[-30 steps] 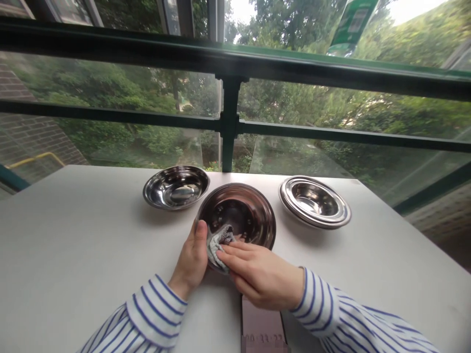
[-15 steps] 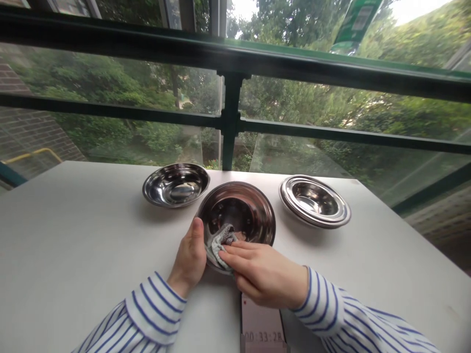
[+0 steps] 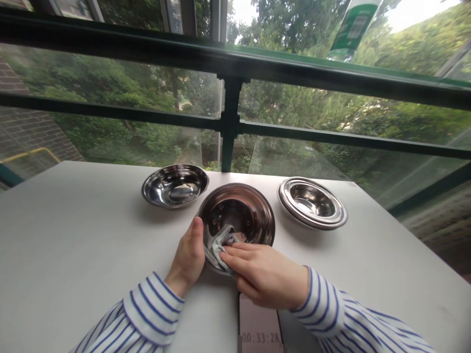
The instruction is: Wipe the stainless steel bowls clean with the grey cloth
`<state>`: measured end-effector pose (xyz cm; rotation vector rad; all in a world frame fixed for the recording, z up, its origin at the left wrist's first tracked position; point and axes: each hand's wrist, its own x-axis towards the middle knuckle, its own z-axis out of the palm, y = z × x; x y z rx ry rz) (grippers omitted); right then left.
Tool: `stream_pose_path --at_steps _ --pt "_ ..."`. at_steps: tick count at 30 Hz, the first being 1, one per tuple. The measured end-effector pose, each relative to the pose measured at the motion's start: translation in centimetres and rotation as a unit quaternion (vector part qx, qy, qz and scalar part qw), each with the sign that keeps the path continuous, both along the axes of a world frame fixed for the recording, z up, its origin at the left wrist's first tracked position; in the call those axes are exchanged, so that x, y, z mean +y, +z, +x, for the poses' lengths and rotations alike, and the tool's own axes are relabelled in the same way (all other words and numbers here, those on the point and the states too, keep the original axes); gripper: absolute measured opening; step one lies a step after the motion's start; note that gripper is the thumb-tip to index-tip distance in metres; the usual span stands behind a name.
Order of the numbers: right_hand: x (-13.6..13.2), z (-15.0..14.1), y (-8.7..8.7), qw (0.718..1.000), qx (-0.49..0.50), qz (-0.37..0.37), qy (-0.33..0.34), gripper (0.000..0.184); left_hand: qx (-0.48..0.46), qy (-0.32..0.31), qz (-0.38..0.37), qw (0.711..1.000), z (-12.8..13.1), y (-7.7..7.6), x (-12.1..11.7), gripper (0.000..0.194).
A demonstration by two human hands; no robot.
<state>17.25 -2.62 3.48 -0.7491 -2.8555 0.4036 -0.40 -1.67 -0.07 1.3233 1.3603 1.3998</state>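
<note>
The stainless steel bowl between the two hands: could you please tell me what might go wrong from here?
The stainless steel bowl could slip or turn, since the left hand steadies it at one side while the right hand presses a crumpled cloth inside. If it shifts left, it may knock the neighbouring bowl, which sits close beside it. The right hand might also nudge the phone, which lies just below it in the view.

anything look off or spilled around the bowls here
No spill shows on the table or in what is visible of the middle bowl. The one odd thing is the green-labelled bottle at upper right: it appears perched on the rail and looks tilted, though the wide lens may cause that.
</note>
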Motion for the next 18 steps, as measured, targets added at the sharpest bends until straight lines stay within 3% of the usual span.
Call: stream_pose_path --at_steps 5,12,15,18 --pt "0.5 1.9 1.8 0.988 -0.106 0.052 -0.098 0.019 -0.007 -0.037 0.009 0.999 -0.1 0.5 0.4 0.061" --pt "0.0 0.3 1.1 1.0 -0.022 -0.011 0.009 0.031 -0.019 -0.02 -0.011 1.0 -0.3 0.2 0.4 0.064" --pt "0.1 0.7 1.3 0.999 -0.046 -0.007 -0.01 0.025 -0.02 -0.042 -0.018 0.999 -0.8 0.6 0.5 0.064" --pt "0.7 1.7 1.6 0.993 -0.087 0.031 -0.075 0.017 -0.011 -0.067 -0.023 0.997 -1.2 1.1 0.8 0.061"
